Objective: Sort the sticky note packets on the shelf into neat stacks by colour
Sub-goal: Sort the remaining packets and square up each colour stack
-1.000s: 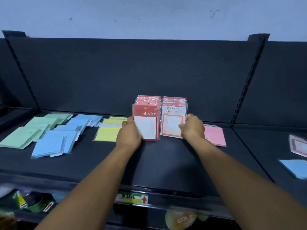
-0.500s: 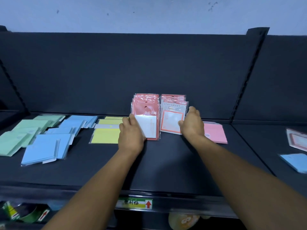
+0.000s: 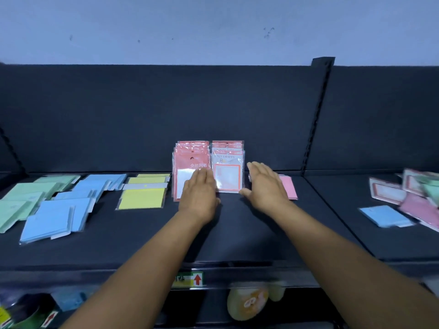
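Observation:
Two rows of red-topped packets lean against the back panel of the dark shelf [image 3: 237,233]: a red row [image 3: 187,157] on the left and a white-and-red "UNIVERSITY" row [image 3: 228,172] on the right. My left hand [image 3: 198,193] lies flat with straight fingers over the front red packet. My right hand [image 3: 266,186] is open just right of the white-and-red row, fingers straight, holding nothing. Behind my right hand lies a pink packet [image 3: 288,187]. To the left lie yellow packets [image 3: 142,193], blue packets [image 3: 61,210] and green packets [image 3: 21,200].
On the right shelf section lies a loose pile: a blue packet [image 3: 384,216], pink packets [image 3: 420,207] and red-bordered ones [image 3: 386,191]. An upright post [image 3: 316,115] divides the sections. A price label [image 3: 188,279] sits on the shelf's front edge, with goods on the shelf below.
Both hands have let go of the leaning packets and opened out flat. The view has shifted, bringing the right-hand pile further into sight.

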